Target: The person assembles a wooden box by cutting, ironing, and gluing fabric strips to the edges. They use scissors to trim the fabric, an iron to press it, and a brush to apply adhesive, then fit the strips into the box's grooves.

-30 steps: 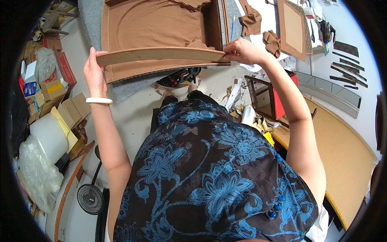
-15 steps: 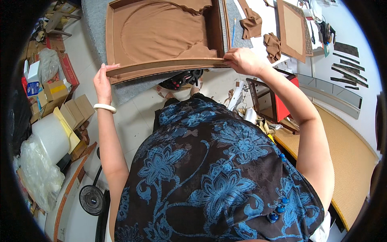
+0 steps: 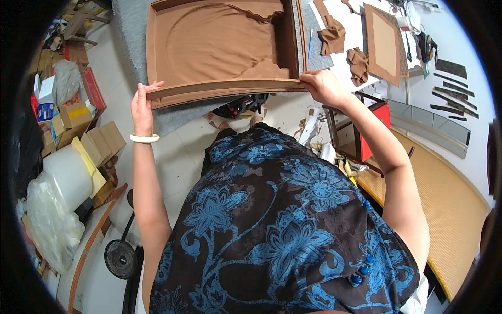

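Lowered since a second ago, the brown strip [image 3: 227, 87] runs sideways along the near wall of the tray [image 3: 151, 49], between both hands' fingers: right hand [image 3: 328, 90] pinching one end, left hand [image 3: 142, 111] touching the other, grip unclear.

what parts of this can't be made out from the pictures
All in the head view:
1. Brown box: its far side is partly cut off by the upper edge.
2. Grey cover: the part underneath is hidden by the box.
3. Right hand: its own knuckles hide most of its grip on the brown strip.
4. Left hand: too small to tell gripping from steadying.
5. Upper legs: hidden by the floral garment.
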